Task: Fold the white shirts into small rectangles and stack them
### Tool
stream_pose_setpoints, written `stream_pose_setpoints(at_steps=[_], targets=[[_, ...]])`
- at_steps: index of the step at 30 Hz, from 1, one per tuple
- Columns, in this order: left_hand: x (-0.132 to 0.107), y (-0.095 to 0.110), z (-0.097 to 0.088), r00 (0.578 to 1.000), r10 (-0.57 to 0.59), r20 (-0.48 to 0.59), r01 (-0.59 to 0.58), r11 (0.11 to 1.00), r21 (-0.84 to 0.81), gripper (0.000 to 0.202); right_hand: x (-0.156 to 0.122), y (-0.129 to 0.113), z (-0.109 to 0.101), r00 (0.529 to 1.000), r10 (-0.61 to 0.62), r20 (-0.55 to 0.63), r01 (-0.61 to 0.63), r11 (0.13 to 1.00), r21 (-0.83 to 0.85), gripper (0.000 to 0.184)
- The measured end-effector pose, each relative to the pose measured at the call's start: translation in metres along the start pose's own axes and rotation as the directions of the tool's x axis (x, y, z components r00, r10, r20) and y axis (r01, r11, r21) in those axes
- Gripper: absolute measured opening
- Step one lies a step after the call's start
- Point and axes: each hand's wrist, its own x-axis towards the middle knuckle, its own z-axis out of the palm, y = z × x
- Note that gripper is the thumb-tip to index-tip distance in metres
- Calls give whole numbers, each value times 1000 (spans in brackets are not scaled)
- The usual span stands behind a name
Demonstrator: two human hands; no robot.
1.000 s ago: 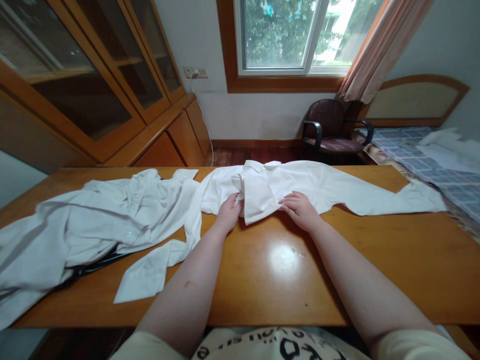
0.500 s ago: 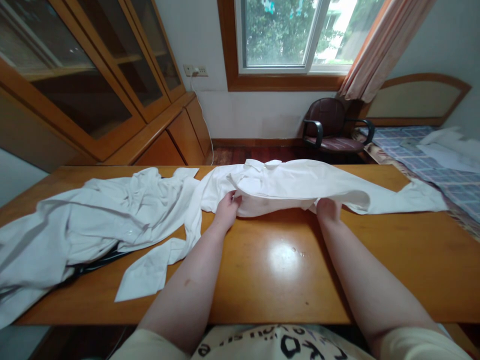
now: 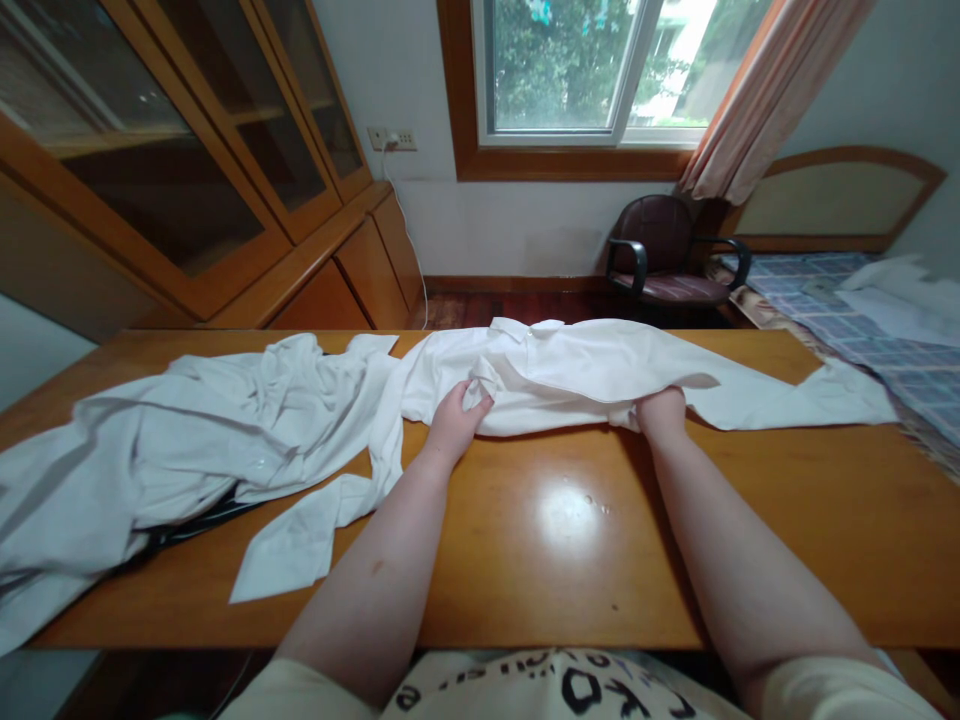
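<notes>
A white collared shirt (image 3: pixel 577 355) lies across the table, its collar at the far edge and its sleeves stretched out to both sides. My left hand (image 3: pixel 456 425) pinches a bunched fold near the shirt's lower left edge. At the lower right edge, my right hand (image 3: pixel 660 412) reaches under the raised front flap; its fingers are mostly covered, and cloth bunches beside them. The flap's right end drapes over this hand. The left sleeve bends toward me, with its cuff (image 3: pixel 281 555) flat on the wood.
A heap of white garments (image 3: pixel 217 430) covers the table's left side, with something black (image 3: pixel 199 525) showing beneath. Under everything is the wooden table (image 3: pixel 540 560). Beyond it stand a glass-door cabinet (image 3: pixel 225 140), an office chair (image 3: pixel 667 250) and a bed (image 3: pixel 847 300).
The shirt's front flap has sunk lower and now falls over my right hand. My left hand has shifted slightly right, bunching the cloth. The garment heap is unchanged.
</notes>
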Motion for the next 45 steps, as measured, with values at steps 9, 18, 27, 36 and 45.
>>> stream_pose_setpoints(at_steps=[9,18,27,36,45], targets=[[-2,-5,1,996,89,-10,-90,988,-123,47,-26,-25,-9,961,-77,265,144,959,-244,39],[0,-1,2,1000,-12,9,10,981,191,39,-25,-16,2,890,-241,387,371,876,-308,40],[3,0,-4,944,-68,-322,72,997,-1,29,-5,10,-10,920,-389,-51,393,908,147,29],[2,-2,-5,916,-70,-395,38,995,-88,30,5,7,-19,971,133,199,-43,914,-403,44],[3,-3,-10,893,-104,-438,77,994,-79,33,3,12,-18,994,67,-90,-48,978,201,34]])
